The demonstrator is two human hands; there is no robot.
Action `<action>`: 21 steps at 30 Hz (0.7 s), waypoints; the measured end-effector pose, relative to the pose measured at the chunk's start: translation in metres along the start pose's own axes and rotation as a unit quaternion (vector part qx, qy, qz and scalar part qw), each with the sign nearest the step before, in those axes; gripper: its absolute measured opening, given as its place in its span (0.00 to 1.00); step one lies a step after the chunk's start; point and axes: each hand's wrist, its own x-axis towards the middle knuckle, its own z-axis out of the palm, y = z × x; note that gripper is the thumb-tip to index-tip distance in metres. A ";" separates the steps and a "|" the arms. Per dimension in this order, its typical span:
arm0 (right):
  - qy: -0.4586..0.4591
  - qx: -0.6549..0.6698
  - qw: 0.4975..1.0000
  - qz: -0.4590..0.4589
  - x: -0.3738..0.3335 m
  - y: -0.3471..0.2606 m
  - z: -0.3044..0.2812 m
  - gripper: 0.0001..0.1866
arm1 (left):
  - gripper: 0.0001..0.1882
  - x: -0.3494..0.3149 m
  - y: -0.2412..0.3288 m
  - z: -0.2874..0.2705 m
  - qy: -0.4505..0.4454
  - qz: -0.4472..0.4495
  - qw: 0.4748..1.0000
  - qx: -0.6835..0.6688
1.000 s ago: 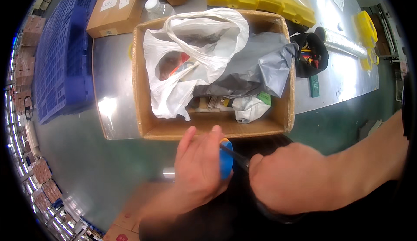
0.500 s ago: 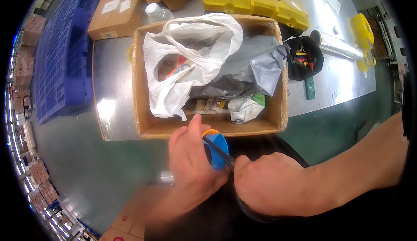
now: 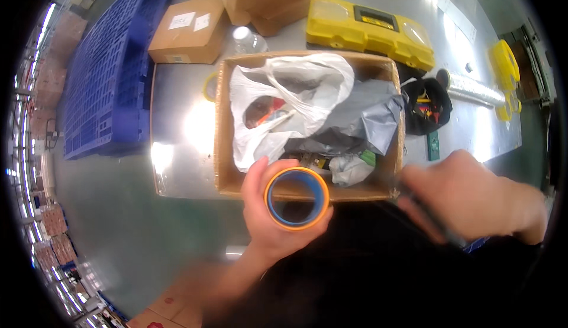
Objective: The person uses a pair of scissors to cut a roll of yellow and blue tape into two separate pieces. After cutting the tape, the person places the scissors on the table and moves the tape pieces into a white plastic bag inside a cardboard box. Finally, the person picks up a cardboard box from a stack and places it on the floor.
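Okay, head view: best to hold the blue cup [image 3: 320, 198] steady, orange rim up, near the front edge of the cardboard box [image 3: 367, 193]. Gripping it in the left hand [image 3: 266, 228], with fingers curled round the side, spread only to its width. Clutching a dark tool [image 3: 427, 218], too blurred to name, in a closed right hand [image 3: 467, 196]; safest clear of those left fingers.

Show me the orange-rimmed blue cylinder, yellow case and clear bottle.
Blue cylinder [image 3: 318, 198]: head view, right side of inner wall.
Yellow case [image 3: 367, 37]: head view, middle of yellow shell.
Clear bottle [image 3: 252, 43]: head view, transparent body.
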 end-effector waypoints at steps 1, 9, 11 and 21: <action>0.109 0.082 0.991 -0.007 0.000 0.010 0.007 0.06 | 0.56 0.002 0.000 -0.001 0.008 0.005 0.998 -0.067; 0.138 0.758 0.637 -0.020 0.048 0.021 0.109 0.22 | 0.63 0.020 -0.001 0.015 -0.081 0.088 0.961 -0.250; 0.190 0.827 0.525 -0.065 0.058 0.015 0.122 0.21 | 0.63 0.021 -0.001 0.015 -0.047 0.119 0.967 -0.218; 0.364 0.740 0.547 -0.145 0.023 0.033 0.110 0.16 | 0.43 0.033 0.000 0.000 0.079 0.000 0.865 -0.496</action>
